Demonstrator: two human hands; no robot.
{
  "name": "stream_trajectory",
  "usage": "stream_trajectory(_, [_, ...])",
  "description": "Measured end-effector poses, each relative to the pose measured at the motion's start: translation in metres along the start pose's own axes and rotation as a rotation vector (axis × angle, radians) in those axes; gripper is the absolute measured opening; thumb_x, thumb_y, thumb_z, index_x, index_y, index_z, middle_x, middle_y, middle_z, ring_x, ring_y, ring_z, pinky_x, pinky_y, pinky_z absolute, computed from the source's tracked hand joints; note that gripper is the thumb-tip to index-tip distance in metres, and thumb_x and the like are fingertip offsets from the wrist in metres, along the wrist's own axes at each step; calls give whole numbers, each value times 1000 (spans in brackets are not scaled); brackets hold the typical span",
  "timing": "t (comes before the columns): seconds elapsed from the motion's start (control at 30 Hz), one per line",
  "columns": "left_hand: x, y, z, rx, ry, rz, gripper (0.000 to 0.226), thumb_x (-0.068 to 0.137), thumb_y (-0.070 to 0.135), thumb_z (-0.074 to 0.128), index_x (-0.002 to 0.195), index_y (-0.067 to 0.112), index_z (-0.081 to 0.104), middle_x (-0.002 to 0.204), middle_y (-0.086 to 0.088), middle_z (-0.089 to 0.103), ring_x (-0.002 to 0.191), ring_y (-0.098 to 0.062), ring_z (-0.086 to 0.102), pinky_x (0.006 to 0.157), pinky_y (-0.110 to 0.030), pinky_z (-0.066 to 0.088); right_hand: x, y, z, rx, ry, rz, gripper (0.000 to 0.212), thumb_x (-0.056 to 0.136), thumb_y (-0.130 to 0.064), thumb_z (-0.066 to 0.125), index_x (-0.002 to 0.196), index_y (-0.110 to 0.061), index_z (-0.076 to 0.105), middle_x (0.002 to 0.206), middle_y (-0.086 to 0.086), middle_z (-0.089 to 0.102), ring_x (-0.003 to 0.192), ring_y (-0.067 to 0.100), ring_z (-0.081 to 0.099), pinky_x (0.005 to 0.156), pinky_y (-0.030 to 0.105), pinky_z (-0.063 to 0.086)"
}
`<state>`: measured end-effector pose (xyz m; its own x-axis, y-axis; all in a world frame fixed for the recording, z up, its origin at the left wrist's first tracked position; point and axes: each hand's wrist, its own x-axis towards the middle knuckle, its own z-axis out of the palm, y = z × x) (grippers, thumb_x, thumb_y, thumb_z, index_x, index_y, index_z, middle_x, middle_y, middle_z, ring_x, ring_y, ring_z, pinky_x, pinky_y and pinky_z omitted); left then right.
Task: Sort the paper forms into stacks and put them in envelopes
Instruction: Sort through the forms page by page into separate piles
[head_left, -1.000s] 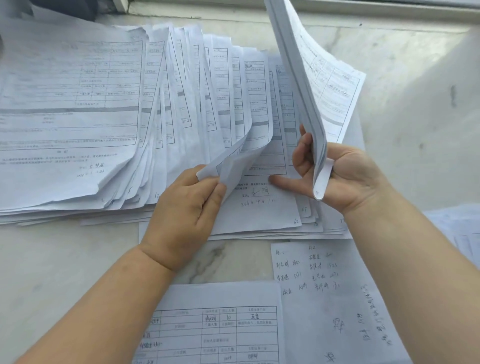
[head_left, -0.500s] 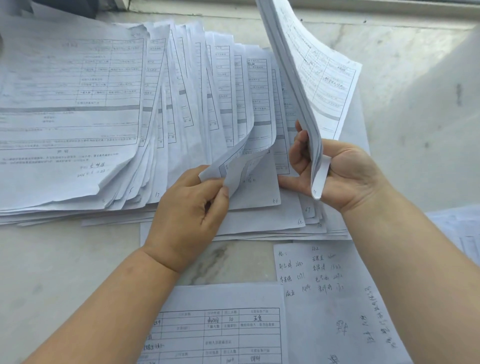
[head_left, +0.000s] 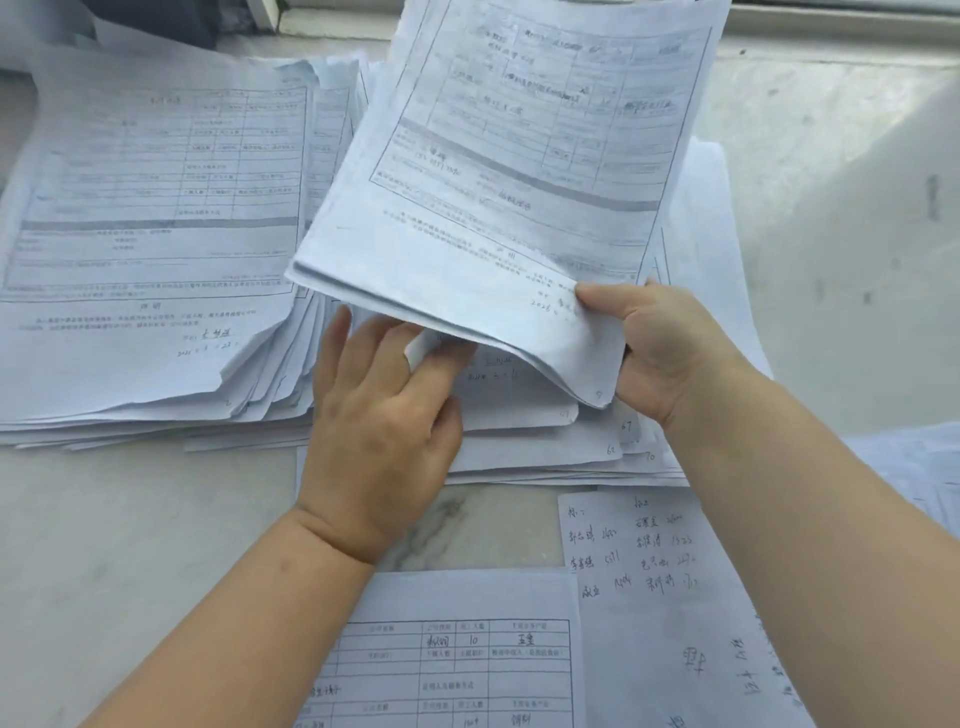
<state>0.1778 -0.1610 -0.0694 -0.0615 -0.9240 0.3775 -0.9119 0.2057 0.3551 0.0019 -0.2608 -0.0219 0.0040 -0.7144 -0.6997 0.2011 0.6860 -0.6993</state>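
Note:
A wide fanned pile of printed paper forms (head_left: 156, 249) covers the left and middle of the pale stone table. My right hand (head_left: 660, 348) grips the lower right corner of a thin bundle of forms (head_left: 509, 171), held above the pile and lying nearly flat, face up. My left hand (head_left: 379, 415) reaches under that bundle with its fingers straight, resting on the sheets below; a small paper corner pokes up between its fingers. Numbered sheets (head_left: 545, 441) lie stacked under both hands.
A sheet with handwritten notes (head_left: 644, 561) lies at the lower right, and a printed form (head_left: 457, 660) sits at the bottom middle. More papers (head_left: 924, 467) show at the right edge. A window ledge (head_left: 831, 21) runs along the back.
The right-hand bundle swung down from upright to nearly flat over the pile. My left hand let go of the folded sheets it pinched and stretched forward under the bundle.

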Motion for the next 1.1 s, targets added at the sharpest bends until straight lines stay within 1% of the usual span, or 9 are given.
stream_trajectory(0.07, [-1,1,0,-58,16,6,42,78,-2,56,117,8,67,111,-12,61,104,-32,51,102,-54,37,-4,4,4,-26,53,-54,14,92,5,56,92,-9,57,91,8,72,88,27,71,83,46,58])
stream_trajectory(0.17, [0,5,-7,-214,61,5,44,77,-11,48,115,1,67,105,-10,52,84,-25,50,79,-25,42,-9,3,-2,-19,44,-115,16,91,3,56,98,-9,63,93,6,75,91,25,72,87,44,57])
stream_trajectory(0.27, [3,4,-9,-202,35,-7,52,69,-13,50,114,9,63,105,-14,54,84,-28,48,64,-30,39,-16,3,-15,-65,31,-142,20,92,4,54,94,-13,65,85,0,77,87,19,73,83,38,58])
stream_trajectory(0.4, [-4,-4,0,-88,-99,56,14,71,-3,56,80,8,57,73,-17,51,72,-34,47,55,-33,38,-20,6,-21,-113,-1,-113,24,95,2,52,95,-18,66,83,-5,76,79,14,74,72,30,59])
stream_trajectory(0.47, [-7,-6,2,-104,-119,-3,8,78,6,54,76,4,62,70,-12,48,71,-27,44,57,-31,32,-22,3,-23,-134,55,-151,25,94,0,54,93,-22,66,81,-9,76,82,13,72,76,29,58])
stream_trajectory(0.53, [-8,-5,1,-221,-85,-117,16,79,10,55,94,11,61,83,-12,57,77,-23,46,60,-25,32,-30,-2,-30,-116,113,-213,25,94,0,55,93,-21,66,81,-10,76,86,13,72,81,31,58])
stream_trajectory(0.67, [-8,-4,-9,-396,61,-305,49,80,-6,55,127,6,58,121,-11,58,110,-17,51,95,-3,34,-54,-22,-64,-67,215,-338,19,93,0,54,92,-16,65,74,-11,75,73,5,72,66,20,58])
stream_trajectory(0.87, [-8,6,-19,-394,264,-358,53,81,-22,50,131,-3,50,130,-13,42,127,-21,40,107,-7,25,-87,-40,-86,-439,153,-306,25,90,1,56,84,-21,65,62,-16,71,59,-1,68,54,16,55])
stream_trajectory(1.1, [-4,2,-26,-262,267,-186,57,78,-20,47,131,0,53,129,-18,52,120,-28,48,101,-17,39,-27,-11,7,-769,-43,-129,13,87,-4,60,83,-13,69,95,9,75,93,31,70,93,48,53])
